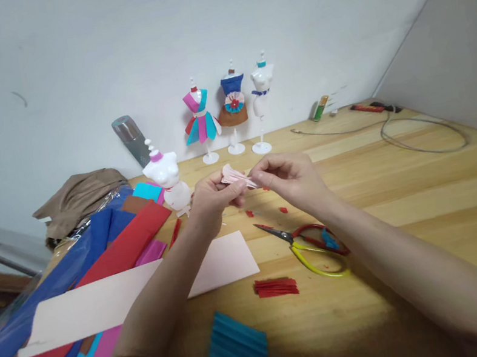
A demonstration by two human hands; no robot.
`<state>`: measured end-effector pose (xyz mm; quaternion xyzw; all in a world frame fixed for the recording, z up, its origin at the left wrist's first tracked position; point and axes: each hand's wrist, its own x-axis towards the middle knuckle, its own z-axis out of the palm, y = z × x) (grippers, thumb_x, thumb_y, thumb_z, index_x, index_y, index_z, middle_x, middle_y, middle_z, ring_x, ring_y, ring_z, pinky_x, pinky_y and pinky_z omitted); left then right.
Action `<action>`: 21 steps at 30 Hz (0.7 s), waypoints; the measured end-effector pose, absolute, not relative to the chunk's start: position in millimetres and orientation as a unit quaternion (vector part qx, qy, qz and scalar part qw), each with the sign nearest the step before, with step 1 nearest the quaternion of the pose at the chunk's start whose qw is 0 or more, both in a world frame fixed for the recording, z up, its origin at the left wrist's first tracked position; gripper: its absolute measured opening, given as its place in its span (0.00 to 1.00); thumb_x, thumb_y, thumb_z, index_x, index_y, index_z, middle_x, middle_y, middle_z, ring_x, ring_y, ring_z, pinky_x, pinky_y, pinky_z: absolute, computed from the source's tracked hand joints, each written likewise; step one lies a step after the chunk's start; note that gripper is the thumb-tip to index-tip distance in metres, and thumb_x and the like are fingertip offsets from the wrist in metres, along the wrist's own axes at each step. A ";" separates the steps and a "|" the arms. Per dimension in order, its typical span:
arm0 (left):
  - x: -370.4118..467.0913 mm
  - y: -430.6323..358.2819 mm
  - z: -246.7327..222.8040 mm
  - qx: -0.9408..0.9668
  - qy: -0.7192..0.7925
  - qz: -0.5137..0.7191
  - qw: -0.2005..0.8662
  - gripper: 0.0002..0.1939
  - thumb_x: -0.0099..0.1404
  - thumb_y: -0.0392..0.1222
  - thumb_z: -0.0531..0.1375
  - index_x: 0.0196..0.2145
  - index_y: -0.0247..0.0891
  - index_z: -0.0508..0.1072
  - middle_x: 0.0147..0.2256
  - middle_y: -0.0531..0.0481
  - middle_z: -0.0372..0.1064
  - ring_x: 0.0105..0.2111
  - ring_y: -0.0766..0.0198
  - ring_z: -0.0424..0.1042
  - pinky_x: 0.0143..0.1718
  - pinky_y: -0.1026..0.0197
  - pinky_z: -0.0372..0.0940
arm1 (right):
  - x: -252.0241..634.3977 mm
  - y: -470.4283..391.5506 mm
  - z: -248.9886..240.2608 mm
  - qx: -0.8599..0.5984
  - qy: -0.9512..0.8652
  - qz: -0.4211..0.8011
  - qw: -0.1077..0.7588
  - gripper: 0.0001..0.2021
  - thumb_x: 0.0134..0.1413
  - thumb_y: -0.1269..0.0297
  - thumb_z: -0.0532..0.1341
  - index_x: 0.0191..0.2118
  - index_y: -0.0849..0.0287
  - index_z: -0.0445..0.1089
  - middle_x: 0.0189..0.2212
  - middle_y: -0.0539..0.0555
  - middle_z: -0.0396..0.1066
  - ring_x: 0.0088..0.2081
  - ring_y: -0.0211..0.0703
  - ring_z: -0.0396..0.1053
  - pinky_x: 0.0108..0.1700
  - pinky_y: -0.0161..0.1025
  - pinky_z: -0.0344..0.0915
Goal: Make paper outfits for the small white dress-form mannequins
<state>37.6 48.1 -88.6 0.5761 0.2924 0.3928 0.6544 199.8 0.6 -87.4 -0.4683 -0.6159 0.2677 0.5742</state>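
Above the middle of the table, a small pleated piece of pale pink crepe paper (234,175) is held between both hands. My left hand (215,198) pinches its left part, thumb on top. At its right end, the thumb and fingertips of my right hand (288,177) are closed on the gathered tip. Below the hands lie scissors (293,241) with one red and one yellow handle, blades partly spread. A folded red paper strip (276,287) and a pleated teal paper piece (237,348) rest nearer to me. A long pale pink sheet (220,261) passes under my left forearm.
Several small white mannequins stand at the back, including a bare-bodied one (162,170) by my left hand and one in a striped dress (200,117). Coloured paper sheets (125,241) pile up at left, near a grey bottle (131,141). A cable (391,139) curls at right.
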 end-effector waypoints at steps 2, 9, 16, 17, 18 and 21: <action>37.6 48.0 -88.0 0.572 0.291 0.395 0.657 0.18 0.48 0.49 0.71 0.30 0.33 0.74 0.22 0.54 0.69 0.18 0.73 0.66 0.20 0.68 0.58 | 198.6 0.6 -86.9 -0.467 -0.610 0.285 0.573 0.09 0.48 0.60 0.63 0.23 0.59 0.72 0.21 0.50 0.72 0.25 0.39 0.68 0.30 0.37 0.62; 36.6 49.7 -86.6 0.566 0.292 0.387 0.666 0.18 0.47 0.49 0.72 0.26 0.32 0.73 0.21 0.53 0.69 0.17 0.73 0.65 0.19 0.68 0.60 | 198.8 0.9 -86.0 -0.466 -0.564 0.365 0.575 0.09 0.44 0.60 0.65 0.22 0.59 0.73 0.21 0.50 0.73 0.26 0.38 0.67 0.32 0.37 0.63; 35.4 49.5 -83.9 0.567 0.272 0.370 0.684 0.19 0.46 0.49 0.73 0.28 0.32 0.74 0.21 0.53 0.70 0.17 0.72 0.66 0.20 0.68 0.61 | 199.7 2.2 -83.4 -0.462 -0.528 0.414 0.581 0.08 0.40 0.61 0.66 0.21 0.60 0.73 0.19 0.49 0.72 0.24 0.35 0.64 0.31 0.36 0.61; 35.1 49.7 -84.1 0.569 0.270 0.370 0.683 0.18 0.47 0.48 0.72 0.28 0.32 0.74 0.21 0.53 0.70 0.17 0.72 0.66 0.20 0.68 0.62 | 200.1 1.9 -83.8 -0.459 -0.525 0.420 0.580 0.08 0.41 0.61 0.66 0.21 0.60 0.73 0.20 0.49 0.72 0.25 0.35 0.65 0.31 0.36 0.61; 34.8 50.1 -84.3 0.572 0.267 0.369 0.682 0.18 0.48 0.48 0.72 0.29 0.32 0.74 0.21 0.53 0.70 0.17 0.73 0.66 0.20 0.68 0.62 | 200.6 1.6 -84.5 -0.457 -0.523 0.426 0.580 0.07 0.41 0.62 0.66 0.21 0.60 0.73 0.20 0.50 0.73 0.25 0.35 0.65 0.31 0.35 0.61; 34.1 51.0 -84.1 0.576 0.266 0.367 0.680 0.18 0.47 0.48 0.73 0.28 0.32 0.74 0.21 0.54 0.69 0.17 0.73 0.66 0.20 0.68 0.61 | 203.1 1.5 -87.8 -0.446 -0.516 0.443 0.583 0.07 0.43 0.62 0.66 0.22 0.60 0.74 0.21 0.50 0.73 0.25 0.35 0.65 0.31 0.35 0.61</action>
